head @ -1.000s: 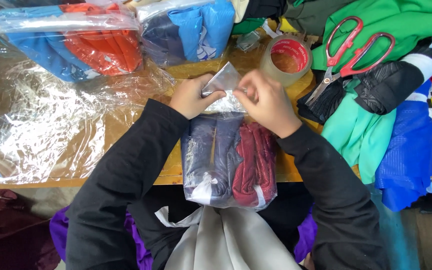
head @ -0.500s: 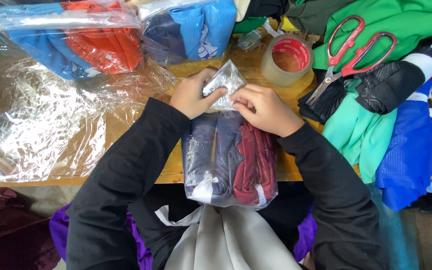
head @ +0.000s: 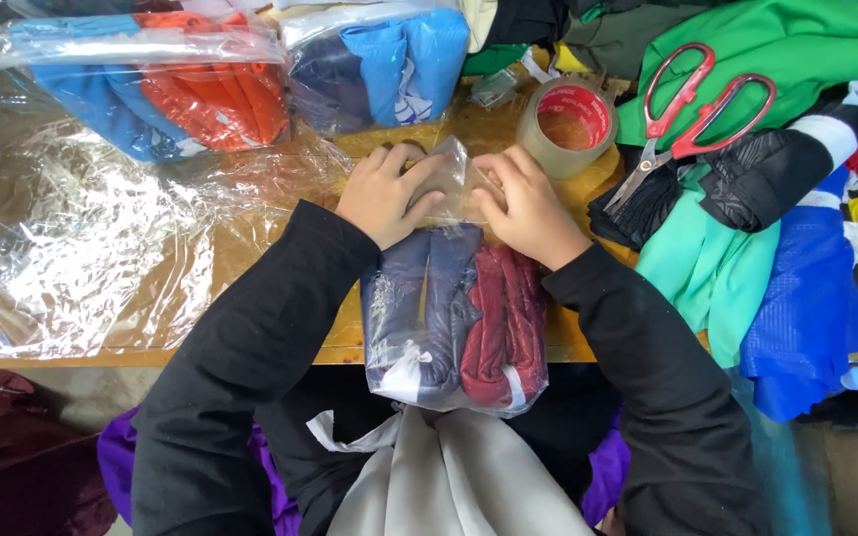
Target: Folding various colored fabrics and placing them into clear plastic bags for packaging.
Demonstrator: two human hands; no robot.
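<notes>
Both hands pinch the loose top flap of a clear plastic bag [head: 454, 318]: the left hand [head: 386, 195] and the right hand [head: 528, 205] press it down between thumbs and fingers, apparently to fold the opening flat against the contents. The bag lies on the wooden table [head: 280, 248] at its near edge, packed with rolled navy and maroon garments held snug. A tape roll [head: 568, 124] and red-handled scissors [head: 692, 114] lie near the right hand, while other filled bags [head: 250, 79] sit at the far side.

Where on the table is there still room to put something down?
Bare wood shows between the tape roll, the blue packed bag and the hands. The clear plastic sheets on the left lie flat. The right side is piled with clothes and scissors.
</notes>
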